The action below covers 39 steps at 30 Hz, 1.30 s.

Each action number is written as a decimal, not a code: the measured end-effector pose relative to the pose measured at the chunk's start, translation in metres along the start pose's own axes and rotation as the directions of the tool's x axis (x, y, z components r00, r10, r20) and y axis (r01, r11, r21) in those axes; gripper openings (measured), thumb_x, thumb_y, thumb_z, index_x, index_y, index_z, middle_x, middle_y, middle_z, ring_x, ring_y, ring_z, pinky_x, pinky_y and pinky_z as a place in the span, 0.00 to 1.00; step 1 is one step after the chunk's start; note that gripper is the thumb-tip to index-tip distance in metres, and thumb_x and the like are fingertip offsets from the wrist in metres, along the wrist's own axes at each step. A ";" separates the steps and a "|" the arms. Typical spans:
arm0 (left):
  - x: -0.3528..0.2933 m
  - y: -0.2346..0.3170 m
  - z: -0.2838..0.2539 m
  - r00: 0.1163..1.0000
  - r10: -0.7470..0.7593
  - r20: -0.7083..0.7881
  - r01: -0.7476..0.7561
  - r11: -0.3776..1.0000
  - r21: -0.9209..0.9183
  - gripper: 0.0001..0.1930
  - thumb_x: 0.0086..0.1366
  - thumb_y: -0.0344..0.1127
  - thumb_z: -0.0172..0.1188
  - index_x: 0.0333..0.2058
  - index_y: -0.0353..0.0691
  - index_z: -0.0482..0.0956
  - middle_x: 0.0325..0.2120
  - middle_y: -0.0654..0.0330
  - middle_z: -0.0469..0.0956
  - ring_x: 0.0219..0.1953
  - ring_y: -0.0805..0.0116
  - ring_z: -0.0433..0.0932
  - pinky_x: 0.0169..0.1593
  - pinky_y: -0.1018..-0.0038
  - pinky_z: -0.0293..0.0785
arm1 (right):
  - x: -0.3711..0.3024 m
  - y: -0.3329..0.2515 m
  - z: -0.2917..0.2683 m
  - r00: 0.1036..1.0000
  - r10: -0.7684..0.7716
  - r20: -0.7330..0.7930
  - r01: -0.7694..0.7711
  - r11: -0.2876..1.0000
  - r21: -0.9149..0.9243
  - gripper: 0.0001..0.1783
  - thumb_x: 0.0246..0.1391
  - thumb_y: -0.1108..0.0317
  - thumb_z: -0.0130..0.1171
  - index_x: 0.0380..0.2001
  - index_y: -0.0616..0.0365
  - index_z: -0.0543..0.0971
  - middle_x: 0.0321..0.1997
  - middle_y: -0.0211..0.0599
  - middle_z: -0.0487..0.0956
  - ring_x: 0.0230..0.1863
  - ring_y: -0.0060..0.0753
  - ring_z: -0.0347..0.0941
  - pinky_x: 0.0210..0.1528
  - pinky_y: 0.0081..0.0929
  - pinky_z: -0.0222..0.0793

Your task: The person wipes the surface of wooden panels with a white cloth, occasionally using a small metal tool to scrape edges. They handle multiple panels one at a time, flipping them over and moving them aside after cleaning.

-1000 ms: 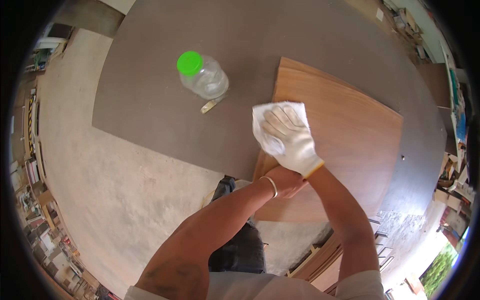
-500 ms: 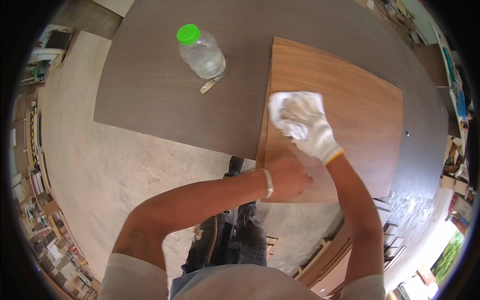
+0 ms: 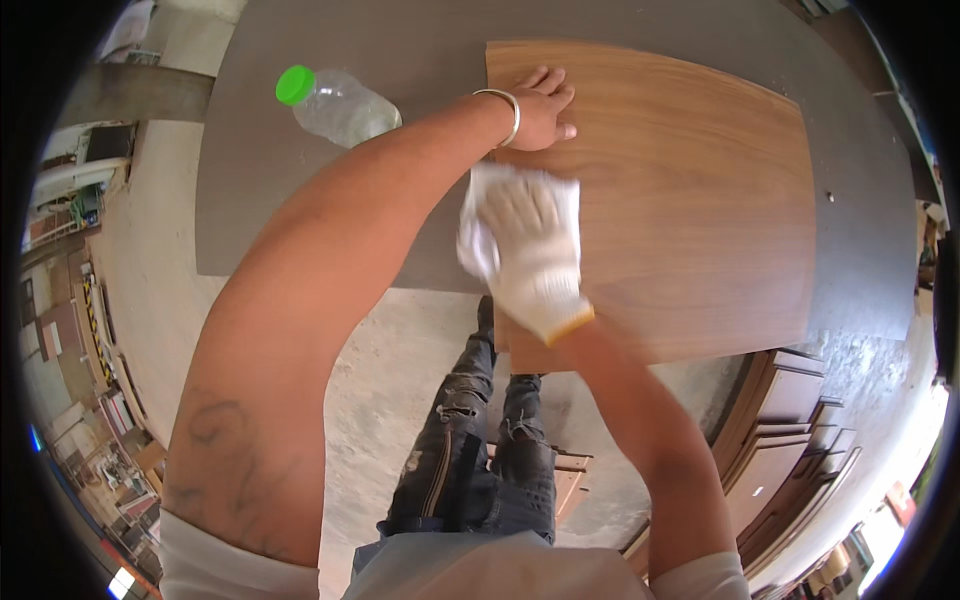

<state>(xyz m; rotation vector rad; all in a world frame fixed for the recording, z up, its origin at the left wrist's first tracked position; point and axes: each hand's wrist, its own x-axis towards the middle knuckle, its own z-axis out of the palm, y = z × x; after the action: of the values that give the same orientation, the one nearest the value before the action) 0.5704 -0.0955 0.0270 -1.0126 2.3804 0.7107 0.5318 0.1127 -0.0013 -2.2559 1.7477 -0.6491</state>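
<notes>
A brown wood-grain board [image 3: 680, 200] lies on a larger grey-brown panel. My left hand [image 3: 543, 108], bare with a bangle at the wrist, rests with spread fingers on the board's far left corner. In a white knit glove with a yellow cuff, my right hand [image 3: 528, 240] presses a bunched white cloth [image 3: 484, 245] at the board's left edge, somewhat blurred by motion. Part of the cloth hangs over that edge. Beyond my left forearm a clear plastic jar [image 3: 345, 108] with a green lid stands on the panel, its base partly covered by the arm.
The large grey-brown panel [image 3: 250, 200] stretches left, far and right under the board. Below right, a stack of brown boards [image 3: 765, 420] leans over the concrete floor [image 3: 380, 350]. Cluttered shelves and scraps line the far left side. A small dark bit [image 3: 829, 197] sits on the panel at right.
My left hand has moved from the board's near edge to its far left corner, opening out flat. My right hand and the cloth have slid left and nearer. The brush by the jar is now hidden.
</notes>
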 end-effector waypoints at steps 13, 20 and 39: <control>-0.005 -0.013 -0.013 0.996 0.017 0.083 -0.025 0.994 0.105 0.29 0.81 0.42 0.37 0.77 0.46 0.49 0.80 0.62 0.33 0.81 0.61 0.30 0.81 0.57 0.43 | -0.034 -0.016 -0.001 0.999 -0.044 0.004 0.044 0.995 0.092 0.25 0.54 0.64 0.58 0.55 0.63 0.82 0.63 0.45 0.79 0.71 0.49 0.68 0.76 0.49 0.55; 0.004 0.006 -0.019 0.996 0.065 0.069 -0.069 0.996 0.064 0.29 0.81 0.41 0.37 0.77 0.46 0.50 0.80 0.63 0.33 0.81 0.62 0.30 0.81 0.58 0.42 | 0.057 0.023 0.004 0.977 -0.028 -0.210 0.026 1.000 -0.012 0.22 0.56 0.66 0.57 0.52 0.62 0.82 0.61 0.42 0.78 0.68 0.49 0.68 0.74 0.41 0.58; -0.009 -0.010 0.005 0.998 0.025 -0.055 -0.024 1.000 0.015 0.30 0.81 0.46 0.38 0.77 0.47 0.50 0.81 0.65 0.34 0.81 0.61 0.30 0.82 0.58 0.39 | -0.120 -0.048 -0.033 0.972 -0.103 0.212 0.058 0.977 0.207 0.20 0.58 0.63 0.58 0.51 0.54 0.85 0.59 0.42 0.82 0.66 0.47 0.74 0.76 0.51 0.56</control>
<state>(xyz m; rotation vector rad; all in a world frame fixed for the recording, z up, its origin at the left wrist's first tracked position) 0.5850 -0.0937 0.0253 -1.0111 2.4451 0.6816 0.5345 0.2435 0.0231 -2.1763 1.4268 -0.5375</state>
